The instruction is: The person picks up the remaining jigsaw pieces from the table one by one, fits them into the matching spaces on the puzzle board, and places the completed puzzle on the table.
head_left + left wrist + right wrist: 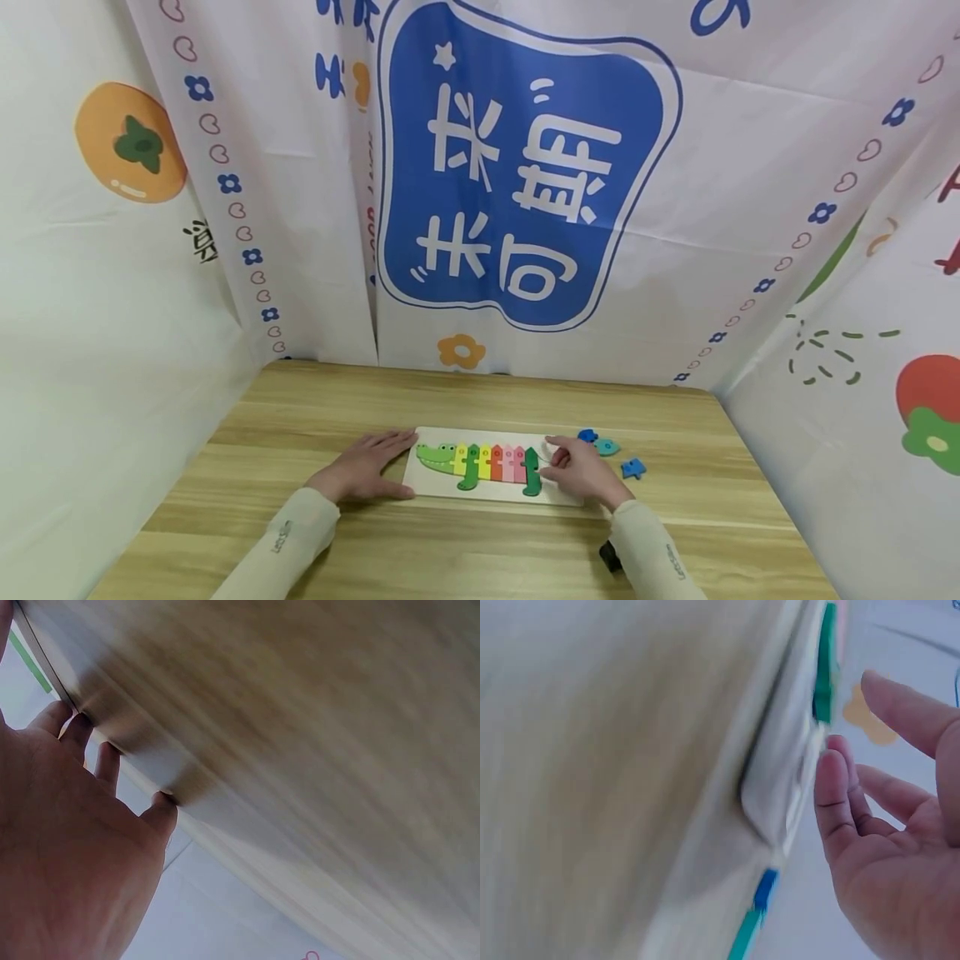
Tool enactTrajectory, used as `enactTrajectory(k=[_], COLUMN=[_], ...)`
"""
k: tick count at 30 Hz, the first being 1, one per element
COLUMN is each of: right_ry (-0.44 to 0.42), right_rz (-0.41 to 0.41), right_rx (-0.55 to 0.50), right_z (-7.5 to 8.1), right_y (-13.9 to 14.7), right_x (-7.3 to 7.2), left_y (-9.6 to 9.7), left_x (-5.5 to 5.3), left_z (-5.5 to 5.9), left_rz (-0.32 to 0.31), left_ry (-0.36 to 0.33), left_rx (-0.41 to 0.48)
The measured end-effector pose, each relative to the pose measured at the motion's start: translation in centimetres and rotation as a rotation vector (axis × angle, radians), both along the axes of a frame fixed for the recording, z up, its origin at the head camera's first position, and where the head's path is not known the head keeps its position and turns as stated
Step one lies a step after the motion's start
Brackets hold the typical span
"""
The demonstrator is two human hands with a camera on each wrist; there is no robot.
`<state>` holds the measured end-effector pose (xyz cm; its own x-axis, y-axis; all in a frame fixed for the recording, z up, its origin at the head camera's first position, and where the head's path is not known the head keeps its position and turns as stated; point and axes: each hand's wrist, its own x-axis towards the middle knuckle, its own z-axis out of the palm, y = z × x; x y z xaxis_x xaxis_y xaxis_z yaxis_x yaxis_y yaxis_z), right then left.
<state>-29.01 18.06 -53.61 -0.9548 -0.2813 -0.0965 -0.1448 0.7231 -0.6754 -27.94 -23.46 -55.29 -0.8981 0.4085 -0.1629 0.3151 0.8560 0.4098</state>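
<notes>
A pale puzzle board (487,496) lies on the table, carrying a crocodile puzzle (491,464) with a light green head, then yellow, orange-red, pink and dark green pieces. My left hand (365,468) rests at the board's left end, fingers spread and thumb at the near corner. In the left wrist view its fingertips (166,799) lie along the board edge. Over the board's right end is my right hand (581,471), close to the dark green leg piece (532,475). The right wrist view shows its thumb and fingers apart, nothing between them.
Loose pieces lie right of the board: a dark blue one (587,435), a teal one (607,447) and a blue one (633,468). A black object (610,557) is partly hidden by the right sleeve. Printed cloth (315,275) hangs behind the wooden table (480,550).
</notes>
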Motion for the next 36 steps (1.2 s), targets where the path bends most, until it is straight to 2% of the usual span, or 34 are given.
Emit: enactTrajectory(k=[7,15,18,24,26,29,36], right_ry=[0.091,0.118,0.122,0.087,0.068,0.066,0.051], right_rz=[-0.025,-0.097,-0.050,0.186,0.233,0.260,0.214], right_rx=[-0.075,-0.116,-0.092,0.039,0.069,0.106,0.113], right_z=[1.2,1.6,1.3,0.0,-0.2,-0.4,-0.7], right_y=[3.3,5.2,4.7,2.0,1.2,0.5,-0.2], right_x=[-0.4,-0.5,-0.4,-0.2,0.0,0.1,0.1], left_y=[-0.1,-0.2,-0.2,-0.2,-0.1,-0.1,0.1], left_x=[0.0,0.1,0.1,0.1,0.0,0.0,0.1], left_z=[0.1,0.2,0.2,0.2,0.2,0.2,0.2], left_rz=[-0.006,0.000,0.002,-0.008,-0.011,-0.006,-0.004], left_ry=[0.009,0.008,0.007,0.008,0.009,0.004,0.001], left_rx=[0.001,-0.003,0.000,0.007,0.008,0.005,-0.001])
